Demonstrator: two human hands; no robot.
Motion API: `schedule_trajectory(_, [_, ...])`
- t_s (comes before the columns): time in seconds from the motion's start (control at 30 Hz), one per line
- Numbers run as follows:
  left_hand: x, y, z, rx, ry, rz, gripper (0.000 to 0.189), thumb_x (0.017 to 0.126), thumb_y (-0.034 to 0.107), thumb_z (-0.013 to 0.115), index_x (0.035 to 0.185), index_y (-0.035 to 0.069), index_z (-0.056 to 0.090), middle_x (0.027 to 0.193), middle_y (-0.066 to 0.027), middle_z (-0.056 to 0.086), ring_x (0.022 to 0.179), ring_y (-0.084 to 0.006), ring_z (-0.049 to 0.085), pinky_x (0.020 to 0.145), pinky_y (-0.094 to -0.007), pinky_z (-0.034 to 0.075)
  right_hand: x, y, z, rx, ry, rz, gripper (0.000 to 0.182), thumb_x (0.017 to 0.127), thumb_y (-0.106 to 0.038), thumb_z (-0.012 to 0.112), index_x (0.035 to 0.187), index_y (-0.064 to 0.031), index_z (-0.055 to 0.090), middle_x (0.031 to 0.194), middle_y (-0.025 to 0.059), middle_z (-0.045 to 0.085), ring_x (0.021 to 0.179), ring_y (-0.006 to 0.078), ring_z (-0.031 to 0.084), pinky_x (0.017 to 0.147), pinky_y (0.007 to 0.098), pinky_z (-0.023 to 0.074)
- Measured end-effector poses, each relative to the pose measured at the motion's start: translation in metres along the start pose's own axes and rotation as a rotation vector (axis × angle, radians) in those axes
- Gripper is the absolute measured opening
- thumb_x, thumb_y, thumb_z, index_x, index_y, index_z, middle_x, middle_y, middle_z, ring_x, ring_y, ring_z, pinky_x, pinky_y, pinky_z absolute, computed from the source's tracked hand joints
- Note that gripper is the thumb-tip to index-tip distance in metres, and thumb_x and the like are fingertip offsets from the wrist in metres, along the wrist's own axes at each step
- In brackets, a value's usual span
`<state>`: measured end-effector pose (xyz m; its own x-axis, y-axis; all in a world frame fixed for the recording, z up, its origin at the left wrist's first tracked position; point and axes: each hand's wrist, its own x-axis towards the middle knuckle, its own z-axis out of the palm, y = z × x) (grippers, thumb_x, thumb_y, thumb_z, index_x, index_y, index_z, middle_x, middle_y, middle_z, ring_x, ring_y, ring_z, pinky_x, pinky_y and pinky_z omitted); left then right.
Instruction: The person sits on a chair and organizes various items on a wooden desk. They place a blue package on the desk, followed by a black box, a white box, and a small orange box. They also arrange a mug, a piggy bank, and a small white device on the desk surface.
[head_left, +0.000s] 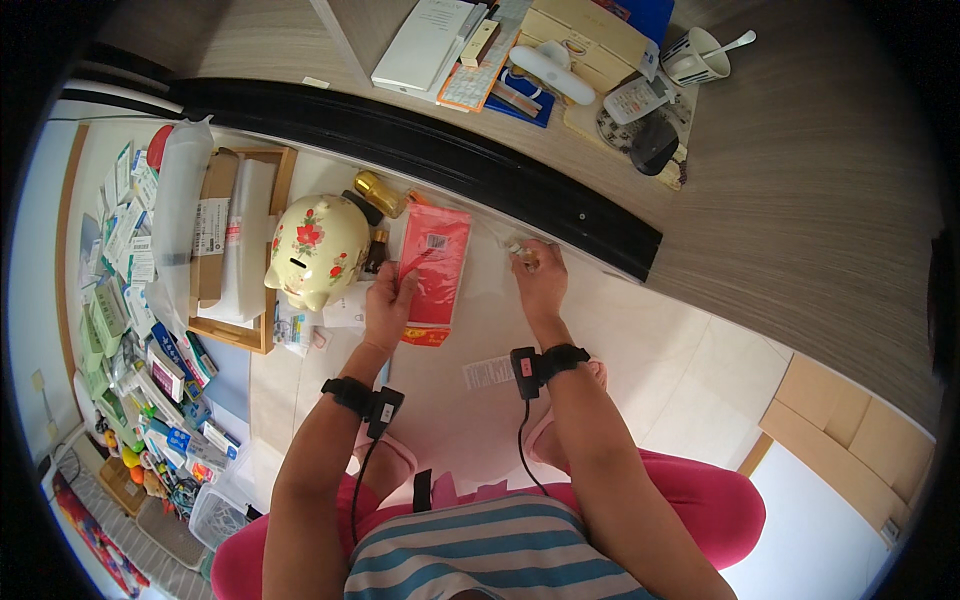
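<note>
My left hand (388, 309) grips the left edge of a flat red plastic-wrapped packet (442, 259), thumb on top. The packet bears a barcode sticker, and a red and yellow piece (427, 335) shows under its near end. Further right, my right hand (543, 279) pinches a small, pale, glassy object (519, 250) close to the cabinet base; my fingers partly hide it, so I cannot tell its kind. Left of the packet sits a cream piggy bank (321, 247) with red flowers. A small dark bottle (378, 251) and a gold-capped bottle (379, 193) stand between them.
A wooden tray (262, 341) holds cardboard and wrapped pieces. Many medicine boxes (112, 315) pile up at left. A black rail (450, 165) edges the cabinet, whose shelf carries boxes, a calculator (637, 99) and a mug (694, 60). A printed paper slip (489, 373) lies near my feet.
</note>
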<state>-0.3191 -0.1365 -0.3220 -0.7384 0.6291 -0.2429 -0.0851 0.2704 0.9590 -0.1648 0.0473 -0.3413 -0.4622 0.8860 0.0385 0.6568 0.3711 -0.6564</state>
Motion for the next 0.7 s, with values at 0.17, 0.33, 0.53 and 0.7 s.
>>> schedule_trajectory(0.17, [0.000, 0.006, -0.003, 0.093, -0.021, -0.002, 0.016, 0.094, 0.015, 0.058, 0.090, 0.000, 0.053, 0.073, -0.0063, 0.062, 0.067, -0.0091, 0.051, 0.063, -0.0257, 0.045, -0.015, 0.004, -0.010, 0.209, 0.052, 0.212, 0.028, 0.072, -0.009, 0.071, 0.097, -0.0072, 0.060, 0.086, 0.0096, 0.061, 0.070, 0.0258, 0.061, 0.064, 0.0331, 0.0499])
schedule_trajectory(0.33, [0.003, 0.008, 0.003, 0.082, 0.047, 0.104, 0.015, 0.093, 0.014, 0.059, 0.090, 0.000, 0.053, 0.070, -0.0093, 0.061, 0.064, -0.0110, 0.051, 0.060, -0.0271, 0.045, -0.020, 0.017, -0.016, 0.236, 0.103, 0.212, 0.031, 0.070, -0.008, 0.071, 0.100, -0.0094, 0.060, 0.088, 0.0078, 0.062, 0.070, 0.0241, 0.061, 0.065, 0.0317, 0.0502])
schedule_trajectory(0.53, [-0.001, 0.016, 0.000, 0.205, 0.082, 0.110, 0.015, 0.092, 0.013, 0.060, 0.090, 0.001, 0.053, 0.068, -0.0099, 0.060, 0.059, -0.0129, 0.053, 0.056, -0.0274, 0.045, -0.013, 0.020, -0.018, -0.071, -0.092, -0.063, 0.028, 0.072, -0.009, 0.070, 0.099, -0.0139, 0.066, 0.093, 0.0045, 0.063, 0.081, 0.0264, 0.062, 0.071, 0.0348, 0.0513])
schedule_trajectory(0.7, [-0.003, 0.022, 0.003, 0.184, 0.092, 0.180, 0.016, 0.092, 0.014, 0.061, 0.090, 0.001, 0.053, 0.067, -0.0091, 0.060, 0.056, -0.0120, 0.053, 0.054, -0.0275, 0.044, -0.011, 0.025, -0.015, -0.105, -0.188, -0.024, 0.021, 0.074, -0.012, 0.073, 0.094, -0.0148, 0.068, 0.093, 0.0039, 0.063, 0.081, 0.0271, 0.061, 0.070, 0.0353, 0.0501])
